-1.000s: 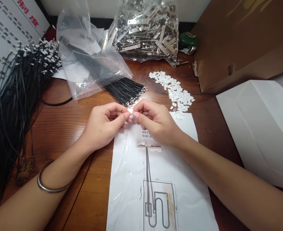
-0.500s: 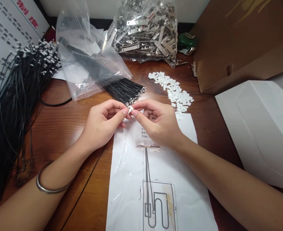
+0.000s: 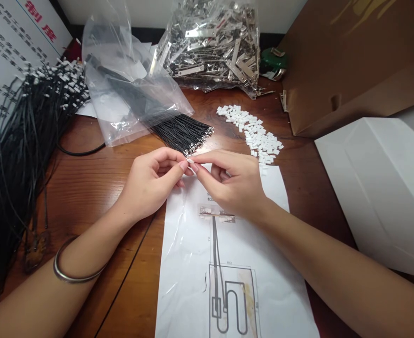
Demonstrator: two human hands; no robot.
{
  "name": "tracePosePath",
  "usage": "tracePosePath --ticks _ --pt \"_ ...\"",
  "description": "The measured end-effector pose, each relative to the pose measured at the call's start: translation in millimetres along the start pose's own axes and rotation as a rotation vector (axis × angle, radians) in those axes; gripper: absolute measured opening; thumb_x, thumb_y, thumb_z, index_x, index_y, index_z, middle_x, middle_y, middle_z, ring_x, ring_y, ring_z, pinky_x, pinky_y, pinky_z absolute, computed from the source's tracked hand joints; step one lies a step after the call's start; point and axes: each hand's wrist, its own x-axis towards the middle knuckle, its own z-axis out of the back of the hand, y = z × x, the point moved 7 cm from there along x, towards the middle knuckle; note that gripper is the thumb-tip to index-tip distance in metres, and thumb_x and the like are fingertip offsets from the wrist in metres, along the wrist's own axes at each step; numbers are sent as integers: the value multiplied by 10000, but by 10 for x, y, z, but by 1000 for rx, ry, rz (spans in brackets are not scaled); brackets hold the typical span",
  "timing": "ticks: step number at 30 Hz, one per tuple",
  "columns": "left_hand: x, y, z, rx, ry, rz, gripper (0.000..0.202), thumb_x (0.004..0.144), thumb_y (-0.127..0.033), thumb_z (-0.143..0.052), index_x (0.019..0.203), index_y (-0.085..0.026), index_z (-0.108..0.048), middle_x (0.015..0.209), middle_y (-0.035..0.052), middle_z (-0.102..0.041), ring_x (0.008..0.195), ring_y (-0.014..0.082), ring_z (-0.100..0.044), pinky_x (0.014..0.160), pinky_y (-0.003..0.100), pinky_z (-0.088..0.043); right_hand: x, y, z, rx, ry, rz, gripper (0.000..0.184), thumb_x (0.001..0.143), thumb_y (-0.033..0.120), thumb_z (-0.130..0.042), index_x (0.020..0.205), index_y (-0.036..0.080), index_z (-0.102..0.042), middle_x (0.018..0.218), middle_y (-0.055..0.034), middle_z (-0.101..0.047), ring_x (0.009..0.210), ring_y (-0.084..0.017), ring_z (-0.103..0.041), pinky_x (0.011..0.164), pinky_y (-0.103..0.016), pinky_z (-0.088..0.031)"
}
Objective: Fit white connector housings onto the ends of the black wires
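Pinched a tiny white piece [image 3: 190, 160] with both left hand [image 3: 153, 182] and right hand [image 3: 235, 183], just short of black wires [image 3: 181, 132] at twelve o'clock.

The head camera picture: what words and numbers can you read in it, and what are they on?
"制度", in big red print on the white sign.
The sign's black print: too blurred or cut off to read surely.
The black print on the paper sheet, beside the right hand: mostly covered and too small to read surely.
Tiny numbers beside the sheet's line drawing: too blurred to read.
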Motion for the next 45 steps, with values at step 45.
tracePosePath --ticks 45 --pt "-38 -3 -23 172 93 -41 136 840 -206 -631 819 -136 -745 723 18 -741 581 99 -652 554 174 -521 -7 72 5 -103 14 168 161 819 122 -615 757 144 -763 519 30 -628 401 -51 -384 405 -220 -327"
